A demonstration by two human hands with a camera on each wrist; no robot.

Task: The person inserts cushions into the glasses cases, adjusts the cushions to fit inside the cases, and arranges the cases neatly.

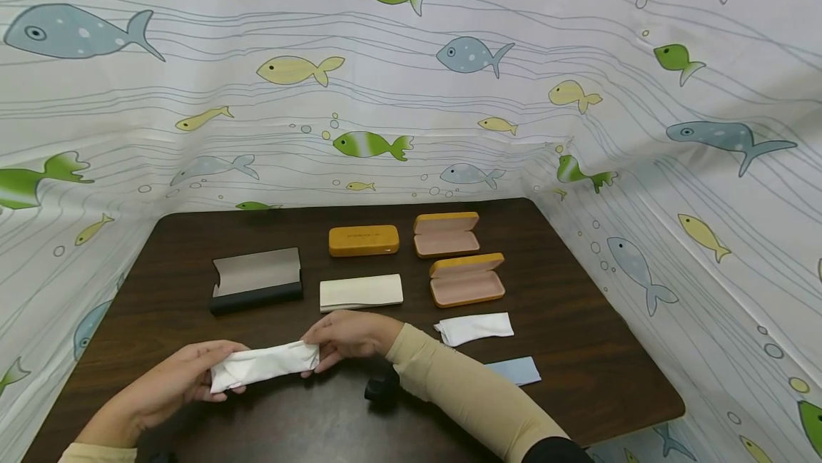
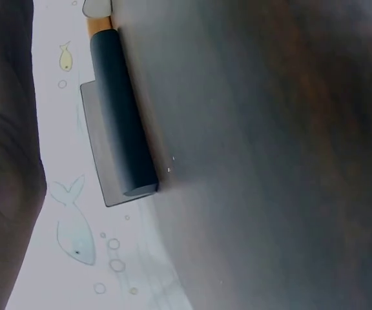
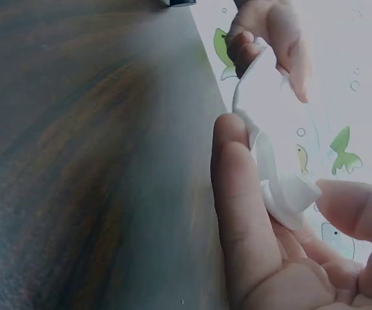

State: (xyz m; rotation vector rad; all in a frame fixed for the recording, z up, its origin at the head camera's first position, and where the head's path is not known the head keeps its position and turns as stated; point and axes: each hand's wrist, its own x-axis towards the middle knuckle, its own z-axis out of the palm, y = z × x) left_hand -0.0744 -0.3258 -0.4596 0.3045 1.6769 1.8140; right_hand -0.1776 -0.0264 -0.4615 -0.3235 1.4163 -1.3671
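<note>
A white folded cloth [image 1: 266, 365] stretches between both hands above the front of the dark table. My left hand [image 1: 183, 375] pinches its left end, thumb on top and fingers beneath. At the other end, my right hand [image 1: 352, 336] holds it between thumb and fingers. The right wrist view shows the cloth [image 3: 279, 184] edge-on, with loose folds beside the right thumb and the left hand [image 3: 273, 32] beyond. Only part of the left hand [image 2: 8, 142] enters the left wrist view; its fingertips are out of frame there.
An open dark glasses case [image 1: 257, 297] with grey lining stands back left. Behind are a closed yellow case [image 1: 364, 241], a cream folded cloth [image 1: 361, 292] and two open yellow cases [image 1: 467, 290]. Another white cloth [image 1: 477, 329] and a pale blue cloth [image 1: 519, 370] lie right.
</note>
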